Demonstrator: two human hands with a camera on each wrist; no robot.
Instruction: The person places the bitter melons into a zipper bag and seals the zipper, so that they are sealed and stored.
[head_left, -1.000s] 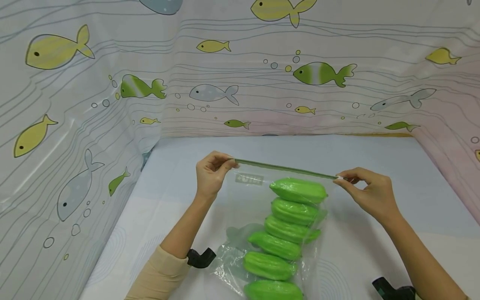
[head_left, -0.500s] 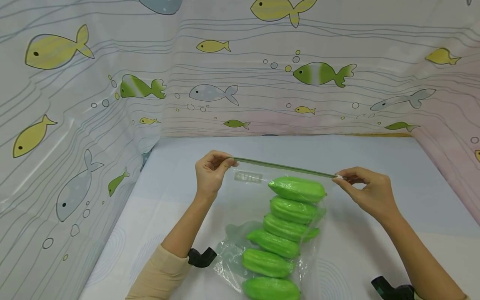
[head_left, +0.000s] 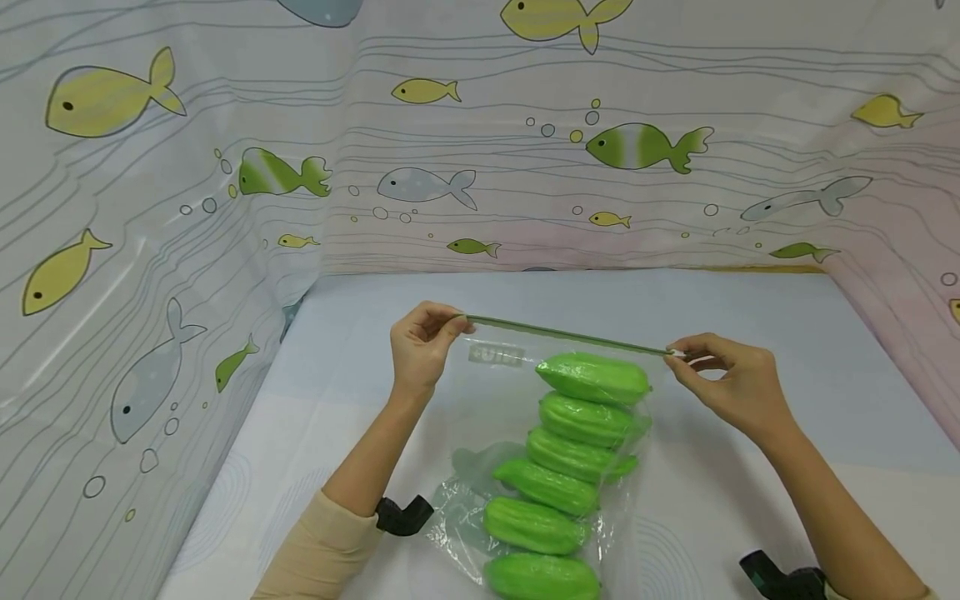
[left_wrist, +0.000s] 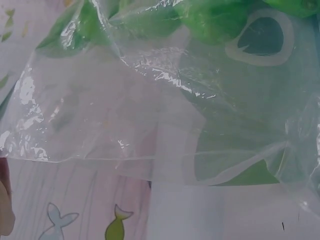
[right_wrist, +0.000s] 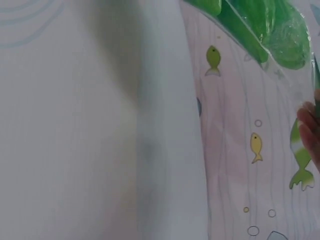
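A clear plastic zip bag [head_left: 480,404] is held up by its top edge, above the table. Inside, several glossy green ridged fruits [head_left: 570,454], star-fruit-like in shape, are stacked in a column. My left hand [head_left: 420,350] pinches the left end of the green zip strip [head_left: 570,335]. At the right end my right hand [head_left: 738,383] pinches the strip beside a small white slider [head_left: 677,353], partly hidden by the fingertips. The bag's clear film [left_wrist: 110,110] fills much of the left wrist view. In the right wrist view, the right fingers [right_wrist: 310,130] show at the edge.
A pale cloth-covered table [head_left: 360,317] lies below the bag. Behind and at the sides hangs a fish-print curtain [head_left: 525,183]. Black wrist cameras [head_left: 403,516] sit on both forearms, the left one close to the bag's side.
The bag and both hands have risen very slightly and shifted a little left. Right fingertips have moved slightly left along the strip with the white slider. Both hands keep their pinch.
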